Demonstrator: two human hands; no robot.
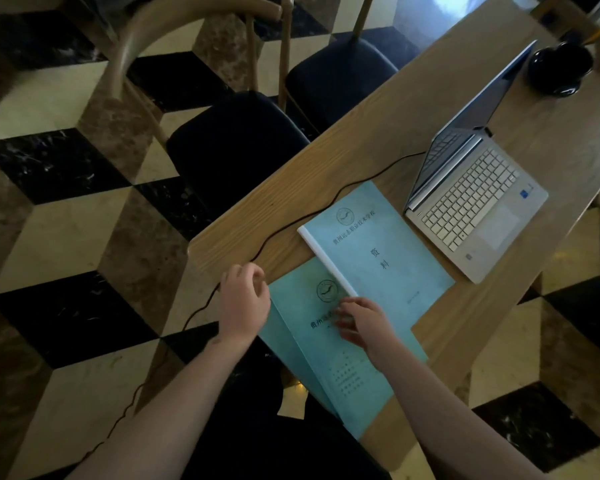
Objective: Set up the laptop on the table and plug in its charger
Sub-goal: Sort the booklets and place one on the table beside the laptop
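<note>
Table (378,140) carries the open laptop (471,199) at its far end. Charger cable (326,202) trails over the edge: snag risk. Left hand (245,303) pinches the cable; right hand (361,322) rests flat on booklets (378,258).

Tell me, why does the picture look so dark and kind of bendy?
Head view: the room is dim, with daylight glare only at the top edge; the wide lens curves the table edges and floor tiles; the right hand fingers are slightly motion-blurred; the laptop screen is dark.
</note>
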